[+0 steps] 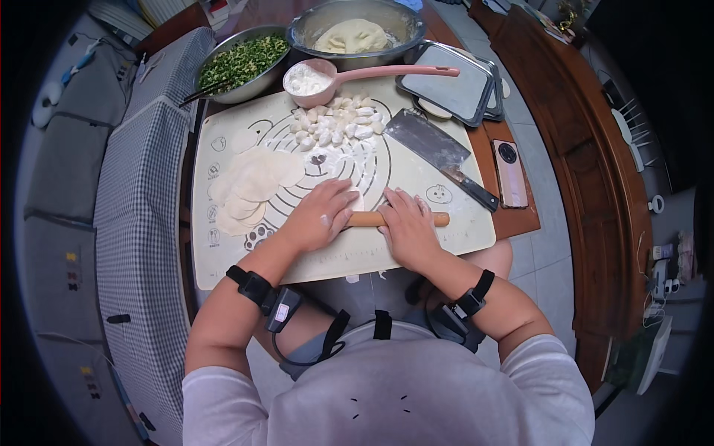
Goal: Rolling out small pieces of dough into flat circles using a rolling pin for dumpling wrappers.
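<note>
My right hand (411, 227) lies across a wooden rolling pin (365, 219), its palm over the pin and its fingers stretched forward onto the mat. The fingers of my left hand (324, 216) rest on a thin piece of dough (355, 199), mostly hidden under them, and the thumb is at the pin's left end. Both hands are above a cream silicone kneading mat (446, 240) with printed rings and bear figures. Left of my left hand, rolled dough wrappers (254, 181) overlap in a loose pile. Beyond the hands sit many small floured dough pieces (337, 122).
A cleaver (429, 139) lies at the mat's right, beside a phone (509, 173). Metal trays (446, 78) are stacked behind it. At the back stand a bowl of chopped green filling (245, 61) with chopsticks, a pink ladle of flour (312, 83) and a basin (357, 39) holding dough.
</note>
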The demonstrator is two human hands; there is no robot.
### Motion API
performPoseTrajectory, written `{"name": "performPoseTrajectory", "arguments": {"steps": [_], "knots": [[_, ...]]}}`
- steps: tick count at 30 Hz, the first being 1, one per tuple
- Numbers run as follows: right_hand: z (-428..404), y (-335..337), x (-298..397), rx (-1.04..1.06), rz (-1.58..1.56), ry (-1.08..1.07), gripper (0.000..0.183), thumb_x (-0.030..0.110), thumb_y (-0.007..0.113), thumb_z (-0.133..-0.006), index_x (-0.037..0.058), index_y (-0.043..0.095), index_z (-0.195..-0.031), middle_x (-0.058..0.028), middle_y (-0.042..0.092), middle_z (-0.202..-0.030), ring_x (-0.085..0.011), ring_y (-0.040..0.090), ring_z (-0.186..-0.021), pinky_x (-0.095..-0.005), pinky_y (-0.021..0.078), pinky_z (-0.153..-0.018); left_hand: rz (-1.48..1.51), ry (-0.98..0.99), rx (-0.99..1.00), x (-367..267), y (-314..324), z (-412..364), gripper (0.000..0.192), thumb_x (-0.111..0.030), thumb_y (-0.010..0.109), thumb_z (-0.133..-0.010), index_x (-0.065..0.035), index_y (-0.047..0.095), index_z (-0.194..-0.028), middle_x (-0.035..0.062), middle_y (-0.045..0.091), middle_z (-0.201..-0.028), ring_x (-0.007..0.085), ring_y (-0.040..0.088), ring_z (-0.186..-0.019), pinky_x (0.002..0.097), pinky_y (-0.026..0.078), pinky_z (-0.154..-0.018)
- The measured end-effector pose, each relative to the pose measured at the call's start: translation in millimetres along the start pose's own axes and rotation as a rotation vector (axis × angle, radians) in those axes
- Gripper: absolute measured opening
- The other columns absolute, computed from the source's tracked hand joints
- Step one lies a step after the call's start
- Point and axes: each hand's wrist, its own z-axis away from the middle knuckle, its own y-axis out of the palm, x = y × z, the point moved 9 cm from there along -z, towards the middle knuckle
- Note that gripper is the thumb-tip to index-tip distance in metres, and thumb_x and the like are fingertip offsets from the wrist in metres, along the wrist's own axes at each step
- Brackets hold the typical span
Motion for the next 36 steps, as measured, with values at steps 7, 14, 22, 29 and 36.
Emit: {"name": "performPoseTrajectory", "arguments": {"steps": [7,14,22,29,36], "knots": [[6,-31,-28,-0.059,-0.015,0.039,0.03,0.018,0.065,-0.085,0.0137,0.062,-0.114,-0.0044,0.056,-0.106,-0.0255,0.053,-0.104,-0.0435,0.0376,-0.091,0.09,-0.121,0.123,-1,-3,-3,0.034,-0.022,0.056,-0.094,-0.0004,0.063,-0.118,0.019,0.059,-0.11,0.0363,0.054,-0.104,0.0424,0.043,-0.096],[-10,-32,-8,-0.081,-0.086,-0.064,0.031,0.018,0.066,-0.084,0.0142,0.063,-0.115,-0.0037,0.055,-0.102,-0.0245,0.053,-0.102,-0.0433,0.0391,-0.087,-0.074,-0.108,-0.205,-10,-33,17,0.05,-0.026,0.06,-0.091,0.0007,0.051,-0.132,0.0215,0.052,-0.131,0.0392,0.049,-0.121,0.0461,0.038,-0.104],[-55,-8,-5,-0.038,-0.034,-0.155,0.053,0.035,0.057,-0.094,0.0127,0.048,-0.141,-0.0188,0.038,-0.147,-0.0364,0.031,-0.14,-0.0504,0.0254,-0.114,-0.206,-0.22,-0.09,17,-1,9,0.064,-0.031,0.056,-0.094,0.0039,0.035,-0.144,0.0252,0.034,-0.151,0.0438,0.03,-0.14,0.0513,0.023,-0.116],[-145,-6,-39,-0.167,0.028,-0.017,0.057,0.041,0.049,-0.097,0.0106,0.042,-0.145,-0.0229,0.028,-0.154,-0.0397,0.022,-0.145,-0.053,0.0185,-0.117,-0.279,-0.312,-0.31,74,-23,-43,0.063,-0.035,0.052,-0.095,0.0007,0.038,-0.145,0.0218,0.03,-0.154,0.0397,0.026,-0.143,0.0487,0.02,-0.117],[-89,-9,-25,-0.143,0.067,-0.03,0.066,0.041,0.056,-0.093,0.0038,0.04,-0.144,-0.0244,0.032,-0.15,-0.0405,0.026,-0.142,-0.054,0.0207,-0.116,-0.182,-0.163,-0.157,23,-8,-7,0.064,-0.029,0.055,-0.094,0.0,0.034,-0.146,0.0228,0.031,-0.153,0.0411,0.029,-0.142,0.0501,0.022,-0.116]]}}
